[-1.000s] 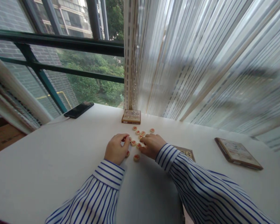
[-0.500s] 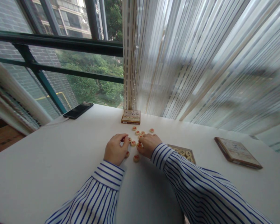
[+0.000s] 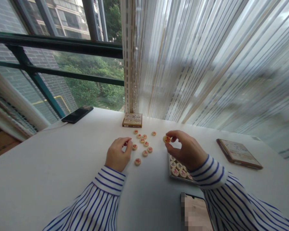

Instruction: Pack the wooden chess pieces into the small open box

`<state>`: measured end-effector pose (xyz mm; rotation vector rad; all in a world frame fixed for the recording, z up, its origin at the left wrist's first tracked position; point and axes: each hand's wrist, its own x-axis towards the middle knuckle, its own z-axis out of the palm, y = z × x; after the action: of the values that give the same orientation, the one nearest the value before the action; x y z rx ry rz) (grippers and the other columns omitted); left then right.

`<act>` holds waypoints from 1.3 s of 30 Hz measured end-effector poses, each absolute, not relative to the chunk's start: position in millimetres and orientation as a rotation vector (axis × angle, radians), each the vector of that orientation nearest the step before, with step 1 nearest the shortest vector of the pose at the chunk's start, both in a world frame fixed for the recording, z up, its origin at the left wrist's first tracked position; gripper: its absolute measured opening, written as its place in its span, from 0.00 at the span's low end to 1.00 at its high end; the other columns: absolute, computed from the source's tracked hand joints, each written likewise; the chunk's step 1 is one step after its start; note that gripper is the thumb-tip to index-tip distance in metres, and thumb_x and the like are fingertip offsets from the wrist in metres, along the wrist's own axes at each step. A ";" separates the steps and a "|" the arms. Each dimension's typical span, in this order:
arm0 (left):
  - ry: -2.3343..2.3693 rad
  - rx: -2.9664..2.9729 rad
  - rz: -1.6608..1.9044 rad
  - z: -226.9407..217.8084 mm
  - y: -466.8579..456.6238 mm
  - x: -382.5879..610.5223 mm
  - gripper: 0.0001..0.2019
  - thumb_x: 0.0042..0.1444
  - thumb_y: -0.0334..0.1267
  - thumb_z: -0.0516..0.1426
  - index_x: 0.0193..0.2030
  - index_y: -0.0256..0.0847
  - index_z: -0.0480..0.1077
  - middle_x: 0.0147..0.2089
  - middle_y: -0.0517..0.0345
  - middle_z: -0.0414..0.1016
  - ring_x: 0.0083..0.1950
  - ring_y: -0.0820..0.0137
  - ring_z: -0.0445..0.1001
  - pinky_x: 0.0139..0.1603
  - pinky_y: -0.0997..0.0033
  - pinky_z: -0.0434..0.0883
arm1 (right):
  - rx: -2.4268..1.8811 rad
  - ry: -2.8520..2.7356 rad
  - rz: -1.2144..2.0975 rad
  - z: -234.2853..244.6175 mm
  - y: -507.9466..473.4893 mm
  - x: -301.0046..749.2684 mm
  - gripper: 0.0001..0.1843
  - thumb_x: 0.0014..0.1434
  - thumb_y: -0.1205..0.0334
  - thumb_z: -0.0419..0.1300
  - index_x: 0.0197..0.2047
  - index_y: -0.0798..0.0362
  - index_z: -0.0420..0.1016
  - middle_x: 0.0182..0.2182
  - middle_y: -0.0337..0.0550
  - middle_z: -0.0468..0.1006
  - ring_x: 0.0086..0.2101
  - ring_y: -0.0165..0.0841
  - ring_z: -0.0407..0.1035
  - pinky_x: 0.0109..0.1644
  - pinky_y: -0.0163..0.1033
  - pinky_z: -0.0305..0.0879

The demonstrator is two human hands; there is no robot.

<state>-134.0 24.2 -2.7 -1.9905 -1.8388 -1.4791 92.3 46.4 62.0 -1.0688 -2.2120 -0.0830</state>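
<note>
Gripping by the rim is advised for the red-marked piece, which is pinched btwn thumb & fingers of the R hand & held off the table, near the far L corner of the open tray. A light, even pinch would suffice, w/ the marked face left uncovered. The cuff should be lifted clear, as part of the tray is hidden by hand & sleeve, & pieces there could be nudged.

The L hand is curled, thumb & forefinger drawn almost together; whether anything is held can't be told. It's placed just beside the scattered loose pieces, so small moves are advised.

The table is white & smooth, prob. easy for pieces to slide on. A small box is set behind them, a flat box far R, a dark phone at the far L edge, another device up front, partly pixelated. Beyond: string curtain, green railing, foliage & brick outside.
</note>
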 end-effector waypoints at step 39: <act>-1.446 -2.615 -1.510 -0.9 -3.2 -8.8 0.05 0.56 0.32 0.51 0.31 0.40 0.67 0.31 0.55 0.73 0.35 0.69 0.70 0.38 0.68 0.67 | -1.114 -2.067 -0.055 -2.5 -6.4 207.3 0.09 0.54 0.66 0.56 0.41 0.52 0.66 0.29 0.42 0.75 0.29 0.30 0.69 0.33 0.37 0.68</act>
<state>-8.8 -3.2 -0.9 -2.6155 -1.4461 -1.5103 207.3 -6.4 -2.5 -1.1143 -2.0668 -0.0548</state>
